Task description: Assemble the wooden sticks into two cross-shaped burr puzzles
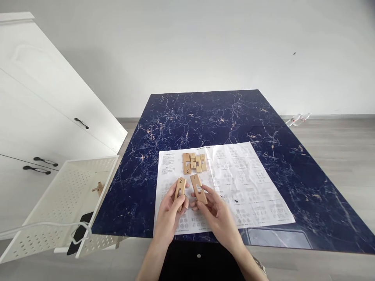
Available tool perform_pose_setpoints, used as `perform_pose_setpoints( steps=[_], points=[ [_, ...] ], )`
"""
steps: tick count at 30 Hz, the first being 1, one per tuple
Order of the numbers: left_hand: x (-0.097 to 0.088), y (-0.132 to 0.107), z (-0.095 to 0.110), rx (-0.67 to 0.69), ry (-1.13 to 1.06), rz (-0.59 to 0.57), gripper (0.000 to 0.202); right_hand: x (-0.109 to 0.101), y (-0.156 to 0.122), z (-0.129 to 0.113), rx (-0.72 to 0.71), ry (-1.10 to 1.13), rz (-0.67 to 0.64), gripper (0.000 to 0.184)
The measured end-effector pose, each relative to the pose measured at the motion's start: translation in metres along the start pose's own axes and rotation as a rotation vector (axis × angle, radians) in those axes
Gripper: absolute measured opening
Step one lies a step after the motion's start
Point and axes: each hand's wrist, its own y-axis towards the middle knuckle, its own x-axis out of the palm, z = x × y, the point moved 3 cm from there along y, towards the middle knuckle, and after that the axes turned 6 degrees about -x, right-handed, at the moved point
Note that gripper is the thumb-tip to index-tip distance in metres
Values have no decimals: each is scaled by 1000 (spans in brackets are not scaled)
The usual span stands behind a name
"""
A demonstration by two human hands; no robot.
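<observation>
Pinching block 2 (181,186) is the left hand (170,211), block 1 (195,184) the right hand (218,213); both seem light, stiff, best held by the edges.

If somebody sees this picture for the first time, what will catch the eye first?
First comes the dark blue, white-veined table in the middle of the view, with a white printed sheet spread at its near side. Over the sheet, the left hand holds a wooden block marked 2 and the right hand a block marked 1. Just beyond, more wooden pieces lie grouped on the sheet.
</observation>
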Motion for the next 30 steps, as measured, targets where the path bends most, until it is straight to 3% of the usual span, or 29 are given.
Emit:
perform_pose_setpoints(
  steps=[5,11,15,18,22,30],
  points=[
    [-4,0,-1,22,-102,-6,41,4,5,-5,1,-233,-112,45],
    [-4,1,1,-14,-229,60,44,7,20,-18,-262,-629,74,34],
    [-6,3,0,-40,-291,43,38,20,40,-24,-366,-751,-7,37],
    [-7,3,-1,-40,-304,27,34,34,57,-27,-312,-908,-103,48],
    [-6,1,2,-33,-327,8,36,45,67,-35,-203,-1102,-124,48],
    [-7,4,-1,-32,-392,8,39,36,62,-29,-208,-994,18,22]
  ],
)
